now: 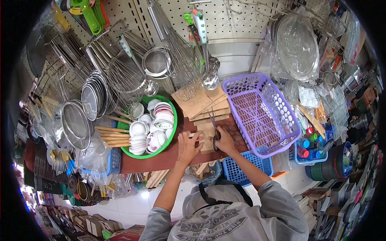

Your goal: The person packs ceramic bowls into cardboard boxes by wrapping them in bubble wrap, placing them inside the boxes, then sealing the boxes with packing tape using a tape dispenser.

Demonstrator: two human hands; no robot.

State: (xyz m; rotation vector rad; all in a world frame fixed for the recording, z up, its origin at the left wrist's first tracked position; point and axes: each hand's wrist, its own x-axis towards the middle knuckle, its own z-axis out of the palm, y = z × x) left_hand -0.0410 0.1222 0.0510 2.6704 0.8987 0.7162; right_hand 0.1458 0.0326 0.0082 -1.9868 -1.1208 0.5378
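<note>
My right hand [224, 142] grips a pair of scissors [212, 115] by its dark handles, with the blades pointing away from me. Opposite it, my left hand [188, 148] has its fingers curled at the left edge of a small brown paper piece [207, 132]. A small whitish thing with a reddish end shows at the left fingertips, too small to name. Just beyond both hands lies a stack of brown paper sheets [201, 105] on the dark red tabletop [161, 162].
A green basin [173, 138] full of small white bowls [138, 129] stands left. On the right is a purple basket [263, 150], with a blue basket [245, 168] below it. Whisks [177, 52], strainers [157, 62] and ladles [210, 80] hang low over the table.
</note>
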